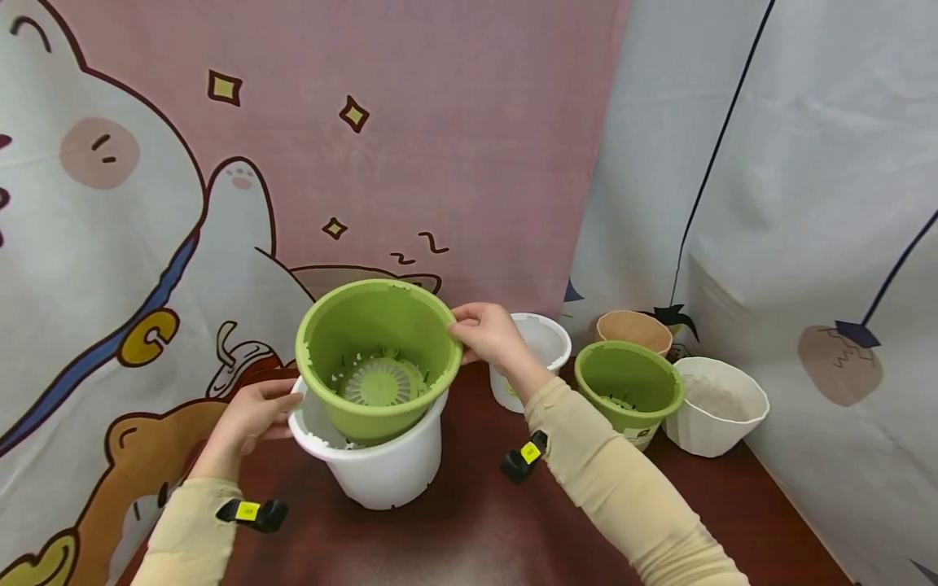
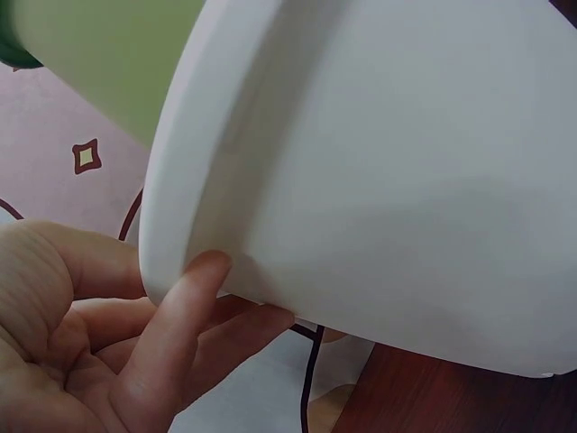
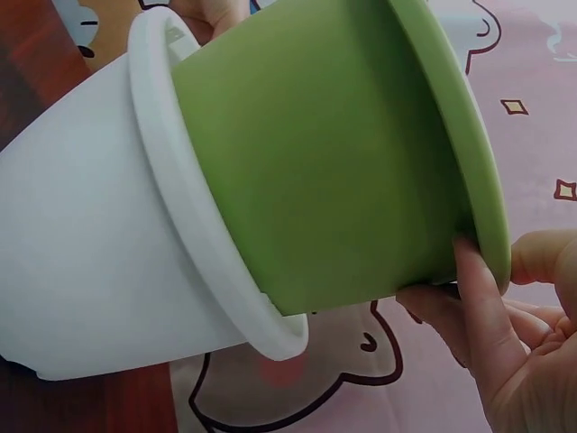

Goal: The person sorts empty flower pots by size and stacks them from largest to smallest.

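Observation:
A green plastic flower pot with a slotted base insert sits tilted, its lower part inside a white flower pot. My right hand pinches the green pot's rim on the right, fingers under the lip in the right wrist view. On the left, my left hand grips the white pot's rim, thumb against the outer wall below the lip. The white pot stands on the dark red table. Most of the green pot's wall shows above the white rim.
Further right stand another white pot, a second green pot, an orange pot and a cream faceted pot. Patterned cloth hangs behind the table and along its right side.

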`<state>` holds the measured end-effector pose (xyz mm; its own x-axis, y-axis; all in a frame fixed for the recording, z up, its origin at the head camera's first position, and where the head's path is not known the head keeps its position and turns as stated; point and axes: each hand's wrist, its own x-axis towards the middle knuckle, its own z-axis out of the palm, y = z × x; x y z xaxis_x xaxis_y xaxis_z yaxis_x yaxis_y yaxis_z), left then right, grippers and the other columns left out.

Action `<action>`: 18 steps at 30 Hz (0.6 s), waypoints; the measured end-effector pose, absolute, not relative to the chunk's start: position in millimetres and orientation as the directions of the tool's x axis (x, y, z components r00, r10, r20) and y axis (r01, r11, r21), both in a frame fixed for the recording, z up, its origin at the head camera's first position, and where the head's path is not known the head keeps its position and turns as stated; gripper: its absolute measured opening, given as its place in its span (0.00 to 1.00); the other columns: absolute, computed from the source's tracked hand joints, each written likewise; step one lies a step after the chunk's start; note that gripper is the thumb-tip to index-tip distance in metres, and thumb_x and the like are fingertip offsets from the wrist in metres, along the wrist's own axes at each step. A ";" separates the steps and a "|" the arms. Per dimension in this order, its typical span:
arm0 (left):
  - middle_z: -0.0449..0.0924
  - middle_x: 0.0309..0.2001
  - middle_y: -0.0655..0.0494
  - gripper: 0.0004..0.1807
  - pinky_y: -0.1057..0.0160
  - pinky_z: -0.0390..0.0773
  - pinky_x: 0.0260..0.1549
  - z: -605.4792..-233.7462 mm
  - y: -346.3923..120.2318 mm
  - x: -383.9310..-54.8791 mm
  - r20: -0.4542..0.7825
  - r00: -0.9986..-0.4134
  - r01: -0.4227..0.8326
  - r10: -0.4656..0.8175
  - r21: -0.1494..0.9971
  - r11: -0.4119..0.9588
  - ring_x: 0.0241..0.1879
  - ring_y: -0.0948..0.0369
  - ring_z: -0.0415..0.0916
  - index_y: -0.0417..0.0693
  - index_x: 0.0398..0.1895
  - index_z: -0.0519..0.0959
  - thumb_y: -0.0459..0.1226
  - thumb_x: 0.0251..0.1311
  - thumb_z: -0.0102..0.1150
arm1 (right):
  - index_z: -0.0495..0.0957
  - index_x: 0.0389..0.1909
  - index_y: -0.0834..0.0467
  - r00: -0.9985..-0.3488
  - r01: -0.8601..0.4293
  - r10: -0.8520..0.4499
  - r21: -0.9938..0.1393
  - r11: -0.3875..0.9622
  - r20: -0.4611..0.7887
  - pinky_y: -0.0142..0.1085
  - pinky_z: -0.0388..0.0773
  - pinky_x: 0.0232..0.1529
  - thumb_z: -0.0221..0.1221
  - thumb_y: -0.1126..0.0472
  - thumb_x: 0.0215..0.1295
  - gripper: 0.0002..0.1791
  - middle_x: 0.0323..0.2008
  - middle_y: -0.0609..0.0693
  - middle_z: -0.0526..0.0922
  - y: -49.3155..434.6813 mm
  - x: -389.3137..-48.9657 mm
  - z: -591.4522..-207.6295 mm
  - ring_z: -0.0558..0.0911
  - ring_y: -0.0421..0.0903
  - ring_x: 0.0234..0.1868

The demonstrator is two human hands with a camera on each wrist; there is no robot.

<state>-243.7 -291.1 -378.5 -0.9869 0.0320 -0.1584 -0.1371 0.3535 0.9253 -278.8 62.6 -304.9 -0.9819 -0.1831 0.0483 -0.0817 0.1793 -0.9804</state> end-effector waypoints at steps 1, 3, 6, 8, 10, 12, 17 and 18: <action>0.83 0.40 0.44 0.29 0.58 0.87 0.30 -378.7 -291.0 -243.9 -0.158 -0.987 -0.137 0.033 0.926 0.352 0.31 0.61 0.83 0.23 0.69 0.59 0.32 0.70 0.53 | 0.78 0.54 0.71 -0.982 -0.082 -0.184 -0.980 0.180 0.048 0.39 0.86 0.27 0.56 0.72 0.65 0.16 0.43 0.65 0.85 61.6 -278.8 -305.9 0.85 0.49 0.28; 0.83 0.40 0.45 0.30 0.58 0.87 0.30 -378.9 -290.8 -244.0 -0.159 -0.987 -0.138 0.031 0.926 0.351 0.31 0.61 0.83 0.23 0.69 0.59 0.32 0.70 0.53 | 0.78 0.53 0.71 -0.982 -0.081 -0.185 -0.979 0.186 0.046 0.39 0.86 0.27 0.56 0.72 0.65 0.16 0.43 0.65 0.85 59.8 -278.4 -307.5 0.85 0.49 0.29; 0.83 0.39 0.46 0.30 0.59 0.86 0.30 -378.9 -290.3 -243.9 -0.161 -0.987 -0.141 0.030 0.926 0.349 0.30 0.62 0.83 0.23 0.69 0.59 0.32 0.71 0.52 | 0.78 0.54 0.72 -0.982 -0.075 -0.186 -0.979 0.190 0.039 0.38 0.86 0.27 0.56 0.72 0.65 0.16 0.44 0.66 0.84 57.6 -278.8 -310.9 0.85 0.49 0.29; 0.83 0.38 0.47 0.30 0.59 0.86 0.30 -379.1 -290.0 -243.9 -0.163 -0.986 -0.142 0.030 0.927 0.348 0.30 0.62 0.83 0.23 0.70 0.59 0.32 0.71 0.52 | 0.77 0.53 0.72 -0.982 -0.070 -0.187 -0.980 0.186 0.035 0.38 0.86 0.27 0.56 0.72 0.65 0.16 0.44 0.66 0.84 56.0 -279.3 -313.9 0.85 0.49 0.29; 0.83 0.38 0.48 0.30 0.59 0.86 0.30 -379.1 -289.7 -244.1 -0.165 -0.986 -0.145 0.029 0.926 0.349 0.30 0.62 0.83 0.24 0.70 0.58 0.32 0.71 0.53 | 0.77 0.53 0.72 -0.982 -0.067 -0.185 -0.981 0.182 0.032 0.38 0.86 0.27 0.56 0.72 0.65 0.16 0.44 0.67 0.84 54.2 -279.8 -316.8 0.84 0.48 0.28; 0.83 0.37 0.49 0.31 0.59 0.86 0.30 -379.1 -289.7 -244.1 -0.168 -0.985 -0.148 0.025 0.924 0.353 0.30 0.62 0.83 0.24 0.70 0.58 0.33 0.71 0.53 | 0.77 0.52 0.73 -0.983 -0.067 -0.182 -0.981 0.181 0.033 0.38 0.86 0.27 0.55 0.72 0.65 0.16 0.44 0.67 0.84 52.0 -280.1 -319.8 0.84 0.47 0.28; 0.82 0.37 0.50 0.31 0.58 0.87 0.30 -378.2 -290.0 -244.0 -0.175 -0.985 -0.159 0.009 0.915 0.370 0.30 0.61 0.82 0.25 0.70 0.58 0.34 0.72 0.53 | 0.78 0.51 0.73 -0.985 -0.067 -0.172 -0.979 0.191 0.034 0.37 0.85 0.25 0.55 0.72 0.63 0.16 0.44 0.69 0.83 46.1 -281.1 -327.5 0.82 0.44 0.24; 0.82 0.37 0.50 0.31 0.58 0.87 0.30 -378.0 -290.2 -244.0 -0.175 -0.984 -0.160 0.007 0.914 0.373 0.30 0.61 0.82 0.25 0.70 0.59 0.35 0.72 0.54 | 0.78 0.51 0.73 -0.985 -0.064 -0.170 -0.980 0.191 0.032 0.37 0.85 0.25 0.55 0.72 0.63 0.16 0.44 0.69 0.83 44.9 -281.5 -329.2 0.82 0.44 0.24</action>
